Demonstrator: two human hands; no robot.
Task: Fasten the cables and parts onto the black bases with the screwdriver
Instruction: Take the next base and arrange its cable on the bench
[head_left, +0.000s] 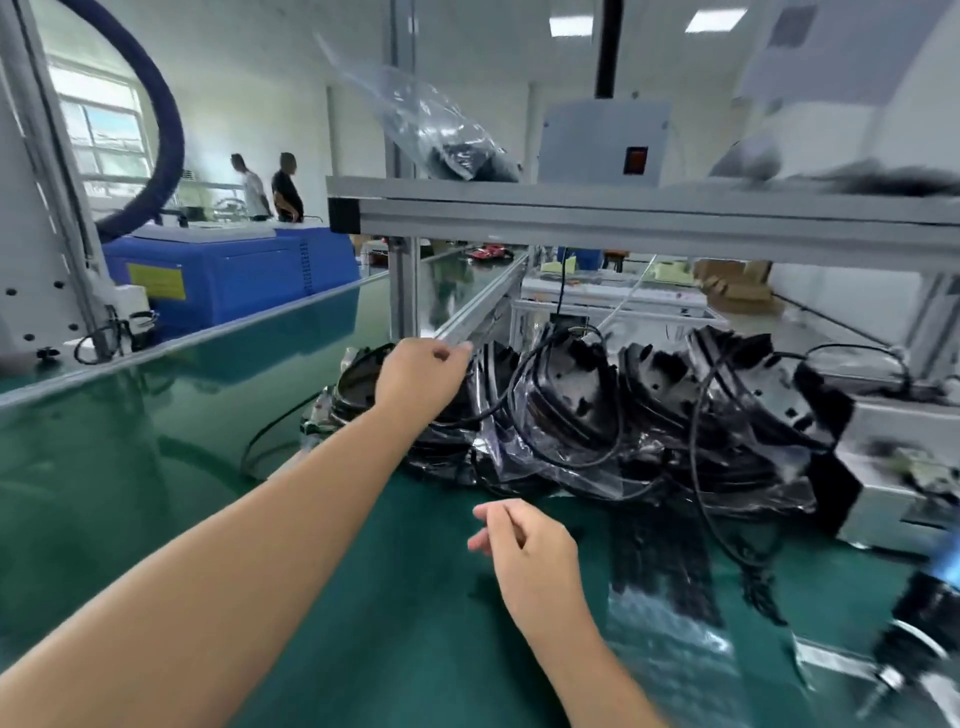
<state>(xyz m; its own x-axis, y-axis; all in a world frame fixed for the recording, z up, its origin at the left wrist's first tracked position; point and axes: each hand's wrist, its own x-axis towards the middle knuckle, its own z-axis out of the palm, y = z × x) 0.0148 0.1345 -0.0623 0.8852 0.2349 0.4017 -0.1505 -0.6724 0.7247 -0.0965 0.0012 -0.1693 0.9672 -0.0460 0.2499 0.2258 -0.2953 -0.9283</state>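
Your left hand (421, 382) was stretched far out, up at the pile of black bases (587, 410). Its fingers were curled in, and the thumb and first finger looked pinched together at the top of the clear plastic bag (498, 441) wrapped around the bases. It was hard to tell if you really had hold of the bag or were only touching it.

Your right hand (524, 545) was lower and closer to you, above the green worktop (156, 467). Its fingers were loosely bent and it held nothing.

The bases lay just past your left hand and spread off to its right, stacked on their sides, still in plastic. Thin black cables (561, 457) looped over and around them. One cable ran out onto the worktop to the left of that hand. A flat dark strip (660, 566) in plastic lay just to the right of your right hand.

Far to the right of your right hand, at the edge of the view, was a blurry blue and black tool. It might have been the screwdriver, but I could not be sure.

The job looked like it had barely begun. No base was out and set flat. No screw was seen going in. You still had to open the bag, take out a base, lay on the cable and parts, and screw them down.
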